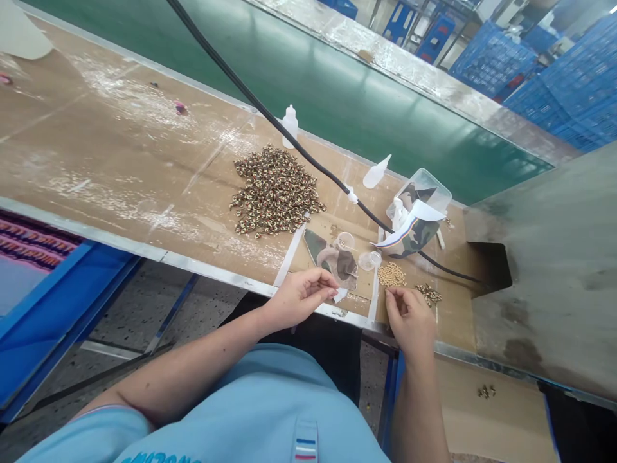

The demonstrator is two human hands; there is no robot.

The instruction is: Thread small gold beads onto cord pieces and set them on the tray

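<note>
Your left hand [301,297] rests over the near edge of the surface, its thumb and fingertips pressed together. Anything between them is too small to tell, though a white paper scrap [340,295] lies just beside them. Your right hand [409,319] has its fingertips [391,294] together too, just by a small pile of smooth tan beads [391,274] and a little cluster of mottled pieces [429,294].

Left of these sits a large, loose heap of small brown-and-cream mottled pieces [277,190], knobbly in texture. Between it and your hands, a camouflage fabric scrap [332,260] lies on a cardboard sheet [294,247] edged with white tape, next to two small clear plastic cups [369,260]. Toward the far edge stand a translucent squeeze bottle [290,125] and a second one [376,172] lying on its side. A clear plastic box [418,209] holds more camouflage cloth, with a striped band across it, and a black cable [299,145] runs over the surface behind it.

The surface is tan board streaked with white residue, trimmed in metal — beyond it run a green belt [347,83] and stacked blue plastic crates [491,61]. Teal lettering on your light blue shirt [250,411] is cut off and unreadable.
</note>
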